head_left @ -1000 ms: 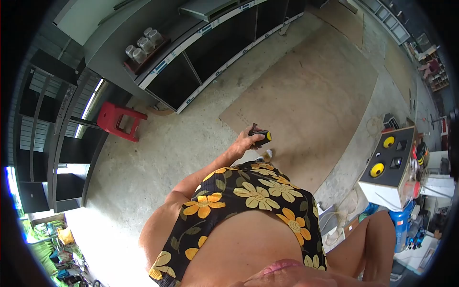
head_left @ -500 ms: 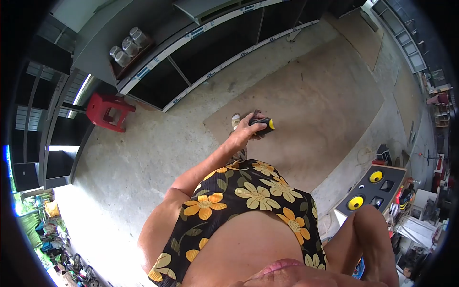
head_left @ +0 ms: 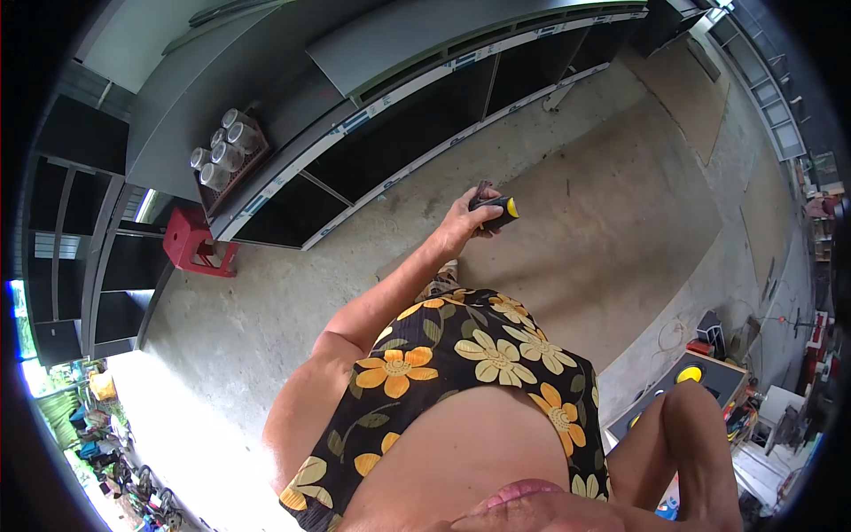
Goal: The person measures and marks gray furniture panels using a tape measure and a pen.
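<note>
My left hand (head_left: 470, 218) is stretched out in front of me, fingers wrapped round a small black and yellow handheld object (head_left: 502, 211). Its yellow end points to the right, and a dark brown piece sticks up by my fingers. I cannot make out its exact kind. Below the hand is the brown board (head_left: 603, 222) on the concrete floor. My right arm (head_left: 687, 434) is bent sharply at the elbow on the right side, and its hand is out of the frame.
A long dark cabinet (head_left: 399, 160) with open compartments stands ahead. A tray (head_left: 232, 182) of several glass jars (head_left: 227, 156) rests on it. Beside its left end is a red plastic stool (head_left: 188, 239). A speaker box (head_left: 709, 377) with yellow cones stands at the right.
The cabinet, jars and stool sit lower in view, and more of the cabinet's top shows. My left hand, still gripping the black and yellow object, has shifted slightly up and right.
</note>
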### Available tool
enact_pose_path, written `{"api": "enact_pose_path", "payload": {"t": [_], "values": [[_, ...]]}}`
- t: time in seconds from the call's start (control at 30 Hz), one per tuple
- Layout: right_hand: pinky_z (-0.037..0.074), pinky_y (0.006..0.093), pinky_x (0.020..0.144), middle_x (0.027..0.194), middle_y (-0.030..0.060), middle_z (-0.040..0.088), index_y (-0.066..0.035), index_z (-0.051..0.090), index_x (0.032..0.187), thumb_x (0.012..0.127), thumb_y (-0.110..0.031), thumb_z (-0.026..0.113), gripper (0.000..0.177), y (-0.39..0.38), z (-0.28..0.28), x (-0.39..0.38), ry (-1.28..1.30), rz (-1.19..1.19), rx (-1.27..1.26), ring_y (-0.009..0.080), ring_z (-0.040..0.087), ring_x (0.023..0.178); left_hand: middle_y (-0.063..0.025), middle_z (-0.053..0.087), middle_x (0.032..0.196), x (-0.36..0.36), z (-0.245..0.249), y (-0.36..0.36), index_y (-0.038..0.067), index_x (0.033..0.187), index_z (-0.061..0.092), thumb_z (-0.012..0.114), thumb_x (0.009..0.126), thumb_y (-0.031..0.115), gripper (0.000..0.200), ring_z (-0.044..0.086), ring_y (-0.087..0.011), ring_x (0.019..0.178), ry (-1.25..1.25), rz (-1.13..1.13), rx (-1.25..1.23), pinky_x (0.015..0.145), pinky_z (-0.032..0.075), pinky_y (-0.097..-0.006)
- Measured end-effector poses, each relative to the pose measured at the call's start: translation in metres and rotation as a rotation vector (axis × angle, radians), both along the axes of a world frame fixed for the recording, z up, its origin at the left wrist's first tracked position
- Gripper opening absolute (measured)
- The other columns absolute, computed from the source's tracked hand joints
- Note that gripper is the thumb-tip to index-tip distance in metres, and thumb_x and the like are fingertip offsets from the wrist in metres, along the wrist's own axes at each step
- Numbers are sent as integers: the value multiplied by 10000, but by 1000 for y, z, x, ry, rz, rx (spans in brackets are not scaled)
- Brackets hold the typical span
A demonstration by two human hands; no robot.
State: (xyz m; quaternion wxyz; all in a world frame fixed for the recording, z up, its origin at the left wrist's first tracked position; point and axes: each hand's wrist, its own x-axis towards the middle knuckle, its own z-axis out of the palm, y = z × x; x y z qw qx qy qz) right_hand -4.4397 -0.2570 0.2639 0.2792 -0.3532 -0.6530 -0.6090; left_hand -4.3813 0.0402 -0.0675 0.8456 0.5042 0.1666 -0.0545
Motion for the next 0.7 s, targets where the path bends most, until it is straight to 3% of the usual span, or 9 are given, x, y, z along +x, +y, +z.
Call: {"api": "enact_pose_path", "payload": {"t": [0.3,0.53,0.7], "values": [[280,363,1048,1343,89,438,-182,410,1328,897,-233,568,462,1,-11,131,89,87,-4,207,430,1189,-69,561,929,84,9,-3,69,1158,471,653,798,308,469,591,-134,742,16,41,-69,678,490,-269],[256,363,1074,1377,98,411,-190,381,1363,896,-223,571,505,-13,-36,254,186,315,32,209,410,1214,-87,551,972,150,11,-20,61,1188,455,627,797,314,497,582,-171,782,-28,257,-54,706,479,-293],[239,363,1093,1402,105,392,-196,361,1388,896,-216,574,537,11,-73,370,571,522,75,210,396,1232,-80,559,954,194,6,-29,75,1139,467,639,795,326,460,595,-155,768,-82,419,-158,682,484,-285]]}}
